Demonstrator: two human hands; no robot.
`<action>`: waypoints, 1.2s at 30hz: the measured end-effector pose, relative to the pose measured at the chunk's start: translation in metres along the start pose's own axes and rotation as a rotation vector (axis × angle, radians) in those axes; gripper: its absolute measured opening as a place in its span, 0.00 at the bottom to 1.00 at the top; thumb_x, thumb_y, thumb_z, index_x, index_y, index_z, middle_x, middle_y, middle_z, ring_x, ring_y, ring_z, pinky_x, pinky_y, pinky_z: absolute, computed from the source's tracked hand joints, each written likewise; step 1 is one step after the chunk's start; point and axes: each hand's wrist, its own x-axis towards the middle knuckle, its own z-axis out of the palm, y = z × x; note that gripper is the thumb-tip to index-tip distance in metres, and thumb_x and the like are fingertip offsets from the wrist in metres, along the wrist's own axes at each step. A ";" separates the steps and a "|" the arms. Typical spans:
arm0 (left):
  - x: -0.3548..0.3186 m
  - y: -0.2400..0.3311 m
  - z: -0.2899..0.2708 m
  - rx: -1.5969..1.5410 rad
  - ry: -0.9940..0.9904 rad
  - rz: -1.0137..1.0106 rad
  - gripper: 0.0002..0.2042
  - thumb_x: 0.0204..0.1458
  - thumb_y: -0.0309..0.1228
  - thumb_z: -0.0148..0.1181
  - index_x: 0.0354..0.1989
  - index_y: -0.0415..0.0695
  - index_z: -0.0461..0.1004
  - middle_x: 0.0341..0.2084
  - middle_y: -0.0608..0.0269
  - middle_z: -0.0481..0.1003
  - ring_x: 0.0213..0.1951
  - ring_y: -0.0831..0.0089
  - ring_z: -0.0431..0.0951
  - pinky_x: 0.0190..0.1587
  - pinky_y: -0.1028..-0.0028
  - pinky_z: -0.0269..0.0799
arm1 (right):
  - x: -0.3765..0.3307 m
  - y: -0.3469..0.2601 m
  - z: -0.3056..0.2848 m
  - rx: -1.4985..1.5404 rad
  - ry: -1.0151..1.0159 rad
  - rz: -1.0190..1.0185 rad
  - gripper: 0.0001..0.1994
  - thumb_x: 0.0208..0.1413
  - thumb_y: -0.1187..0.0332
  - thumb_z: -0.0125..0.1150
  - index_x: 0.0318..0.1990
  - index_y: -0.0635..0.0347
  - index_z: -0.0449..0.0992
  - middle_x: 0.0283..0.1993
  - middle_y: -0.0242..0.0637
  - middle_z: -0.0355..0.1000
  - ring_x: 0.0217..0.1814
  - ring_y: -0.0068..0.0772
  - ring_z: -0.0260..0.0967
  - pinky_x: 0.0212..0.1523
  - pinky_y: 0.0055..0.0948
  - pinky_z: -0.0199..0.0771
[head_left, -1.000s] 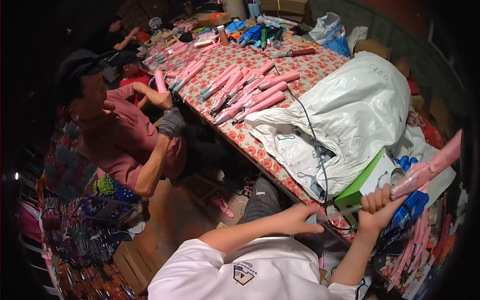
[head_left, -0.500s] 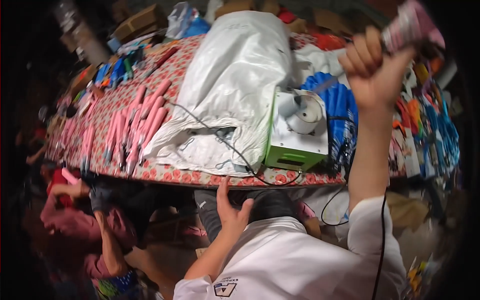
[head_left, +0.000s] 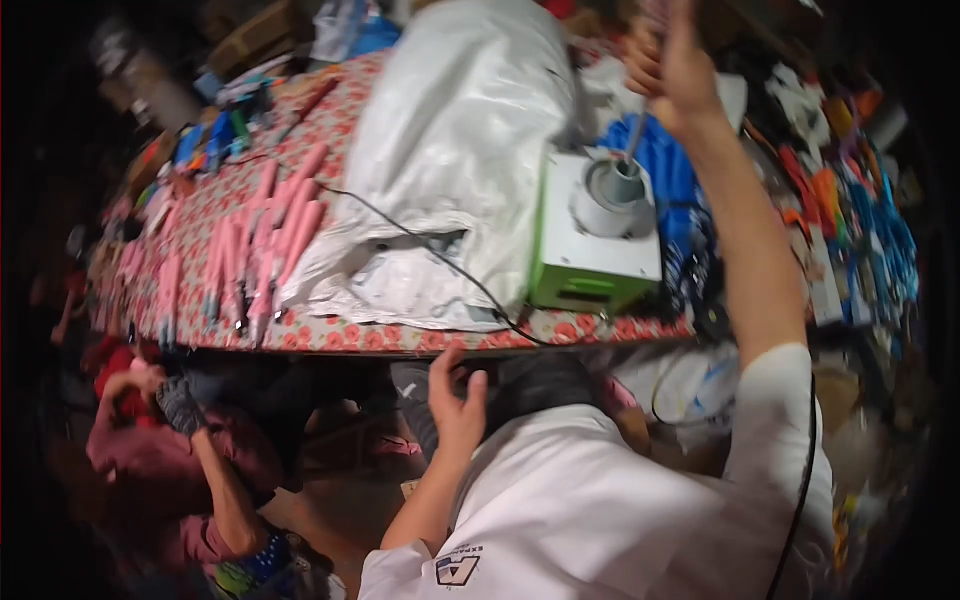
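My right hand point(head_left: 680, 75) is raised at the top right, its fingers wrapped round a pink umbrella point(head_left: 657, 14), which mostly runs out of the picture. From that fist a thin metal shaft point(head_left: 634, 138) slants down into the grey round mouth point(head_left: 625, 182) on top of a green and white box-shaped machine point(head_left: 598, 265). My left hand point(head_left: 460, 408) hangs just in front of the table edge, fingers apart, holding nothing. Beside the machine lie blue folded umbrellas point(head_left: 672, 190).
A large white sack point(head_left: 465, 120) lies across the flowered tablecloth point(head_left: 375, 338). A black cable point(head_left: 425, 240) crosses its mouth. Several pink folded umbrellas point(head_left: 265, 230) are at the left. Another person point(head_left: 185, 455) sits at lower left, one hand gloved. Colourful bundles point(head_left: 880, 250) crowd the right.
My right hand has moved left and up with the pink umbrella, tilting its shaft steeply into the machine. The machine's grey mouth has turned from left to right. My left hand remains open.
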 end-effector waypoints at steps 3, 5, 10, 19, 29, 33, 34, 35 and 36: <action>0.013 0.023 -0.007 -0.167 -0.078 0.065 0.21 0.55 0.30 0.55 0.57 0.37 0.63 0.51 0.52 0.68 0.46 0.63 0.72 0.49 0.72 0.68 | -0.015 -0.054 0.036 0.456 -0.483 0.110 0.17 0.67 0.56 0.39 0.25 0.49 0.59 0.16 0.20 0.47 0.15 0.13 0.37 0.17 0.17 0.42; 0.025 0.042 -0.007 -0.290 -0.031 0.065 0.20 0.57 0.32 0.54 0.56 0.38 0.64 0.49 0.52 0.69 0.45 0.64 0.73 0.49 0.72 0.69 | -0.049 -0.078 0.060 0.421 -0.376 -0.040 0.13 0.64 0.69 0.36 0.25 0.48 0.58 0.15 0.20 0.48 0.14 0.12 0.37 0.16 0.17 0.40; 0.032 0.082 -0.003 -1.443 -0.866 -0.703 0.23 0.61 0.47 0.47 0.52 0.39 0.66 0.41 0.46 0.73 0.32 0.64 0.77 0.41 0.74 0.75 | -0.110 -0.009 0.083 0.671 -0.410 -0.053 0.19 0.60 0.59 0.54 0.20 0.47 0.56 0.09 0.18 0.47 0.07 0.08 0.35 0.06 0.13 0.36; 0.007 0.051 -0.045 0.019 -0.079 0.133 0.14 0.54 0.36 0.60 0.43 0.39 0.72 0.25 0.56 0.74 0.25 0.72 0.73 0.29 0.76 0.70 | -0.115 0.102 0.156 0.648 0.215 0.226 0.24 0.64 0.45 0.39 0.19 0.48 0.56 0.11 0.19 0.43 0.10 0.12 0.34 0.12 0.17 0.35; -0.020 0.037 -0.058 -0.910 -0.808 -0.531 0.15 0.50 0.33 0.63 0.44 0.39 0.71 0.26 0.60 0.74 0.23 0.71 0.70 0.30 0.75 0.68 | -0.082 0.078 0.155 1.132 0.195 0.533 0.28 0.59 0.36 0.39 0.19 0.49 0.56 0.10 0.20 0.44 0.09 0.14 0.35 0.13 0.19 0.38; -0.014 0.056 -0.052 -0.402 -0.710 -0.264 0.15 0.50 0.33 0.63 0.42 0.39 0.71 0.25 0.60 0.74 0.23 0.69 0.70 0.30 0.73 0.68 | -0.105 0.113 0.143 1.257 -0.234 0.474 0.27 0.61 0.39 0.39 0.19 0.49 0.57 0.11 0.20 0.44 0.09 0.15 0.34 0.13 0.19 0.37; -0.012 0.059 -0.052 -0.311 -0.673 -0.221 0.15 0.49 0.34 0.63 0.42 0.40 0.71 0.25 0.60 0.74 0.23 0.68 0.70 0.30 0.73 0.68 | -0.107 0.120 0.137 1.187 -0.208 0.446 0.27 0.61 0.39 0.39 0.19 0.49 0.57 0.11 0.20 0.43 0.09 0.15 0.34 0.13 0.19 0.37; -0.010 0.060 -0.052 -0.232 -0.612 -0.193 0.15 0.49 0.34 0.63 0.42 0.40 0.71 0.25 0.60 0.74 0.23 0.68 0.70 0.30 0.73 0.68 | -0.109 0.128 0.131 1.116 -0.184 0.418 0.27 0.61 0.39 0.39 0.18 0.49 0.57 0.11 0.20 0.43 0.09 0.15 0.33 0.13 0.19 0.37; -0.008 0.060 -0.050 -0.163 -0.528 -0.172 0.15 0.49 0.34 0.63 0.41 0.40 0.71 0.25 0.61 0.74 0.22 0.68 0.70 0.30 0.72 0.68 | -0.113 0.135 0.129 1.047 -0.157 0.391 0.28 0.61 0.39 0.38 0.18 0.49 0.57 0.10 0.20 0.43 0.09 0.15 0.33 0.13 0.19 0.37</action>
